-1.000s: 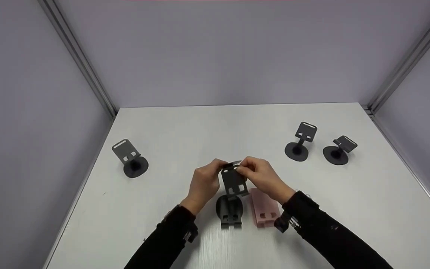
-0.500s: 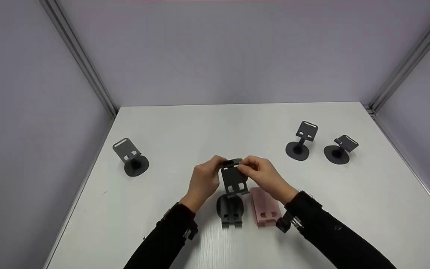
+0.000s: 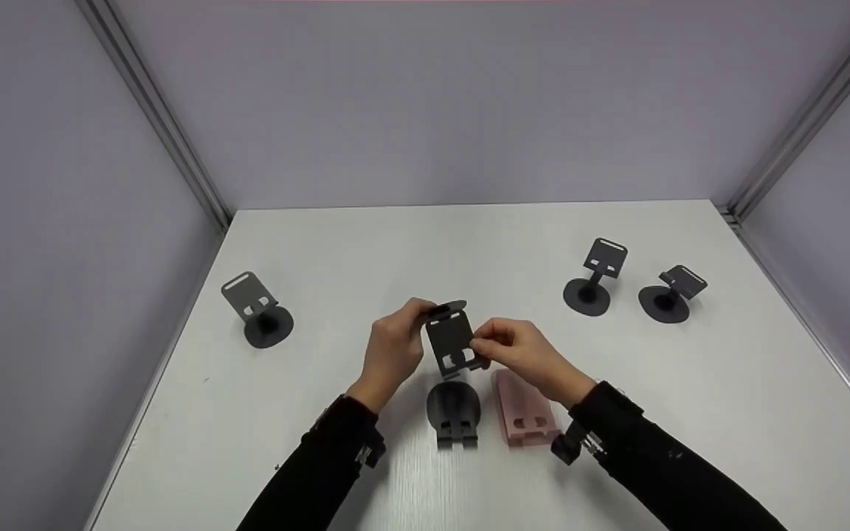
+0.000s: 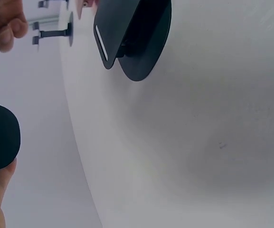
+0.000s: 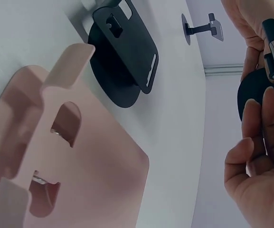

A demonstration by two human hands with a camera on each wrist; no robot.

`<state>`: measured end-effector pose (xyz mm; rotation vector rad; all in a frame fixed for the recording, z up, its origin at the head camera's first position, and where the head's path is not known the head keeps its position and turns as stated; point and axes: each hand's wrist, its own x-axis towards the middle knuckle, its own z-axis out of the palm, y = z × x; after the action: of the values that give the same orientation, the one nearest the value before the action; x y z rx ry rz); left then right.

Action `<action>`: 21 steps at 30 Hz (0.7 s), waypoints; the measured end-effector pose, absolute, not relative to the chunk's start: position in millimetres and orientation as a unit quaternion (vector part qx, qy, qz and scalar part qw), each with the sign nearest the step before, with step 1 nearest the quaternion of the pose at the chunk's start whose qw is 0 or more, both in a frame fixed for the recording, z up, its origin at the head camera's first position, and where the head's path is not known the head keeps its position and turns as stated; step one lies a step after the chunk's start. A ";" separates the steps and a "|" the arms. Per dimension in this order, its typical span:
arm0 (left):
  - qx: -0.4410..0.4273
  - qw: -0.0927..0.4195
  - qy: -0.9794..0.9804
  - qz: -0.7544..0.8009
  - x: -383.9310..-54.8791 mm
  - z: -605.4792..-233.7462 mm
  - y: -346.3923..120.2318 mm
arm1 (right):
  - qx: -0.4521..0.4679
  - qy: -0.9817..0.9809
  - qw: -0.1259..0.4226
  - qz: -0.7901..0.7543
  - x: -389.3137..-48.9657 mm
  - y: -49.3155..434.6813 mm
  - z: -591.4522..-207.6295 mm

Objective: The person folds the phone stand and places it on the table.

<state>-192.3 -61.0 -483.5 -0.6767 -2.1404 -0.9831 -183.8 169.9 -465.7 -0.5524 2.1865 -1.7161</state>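
Note:
Between both hands hangs a black phone stand (image 3: 450, 341), raised over the white table. My left hand (image 3: 393, 350) grips its round base (image 4: 1, 137) at the far end. The fingers of my right hand (image 3: 528, 358) pinch the lower right edge of its slotted plate; that hand shows at the right in the right wrist view. Right below the raised stand, a second black phone stand (image 3: 454, 413) is folded down on the table, its hooked lip toward me. Beside it to the right lies a folded pink phone stand (image 3: 522, 413).
One black phone stand (image 3: 259, 310) stands unfolded at the left of the table. At the back right are two more, an upright black stand (image 3: 596, 276) and a lower-tilted black stand (image 3: 672, 295). Grey panels (image 3: 432, 103) enclose the table.
The held phone stand has moved slightly up and left with my left hand. My right hand has slid down from the plate's top to its lower right edge.

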 end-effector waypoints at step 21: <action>-0.242 0.334 -0.825 -0.388 -190.2 -485.6 -61.9 | -0.210 0.759 0.192 -0.585 -182.0 173.2 -468.0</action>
<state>-190.2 -61.9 -485.6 -0.6306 -2.1529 -1.0129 -182.0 173.2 -468.0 -0.5892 2.1313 -1.6420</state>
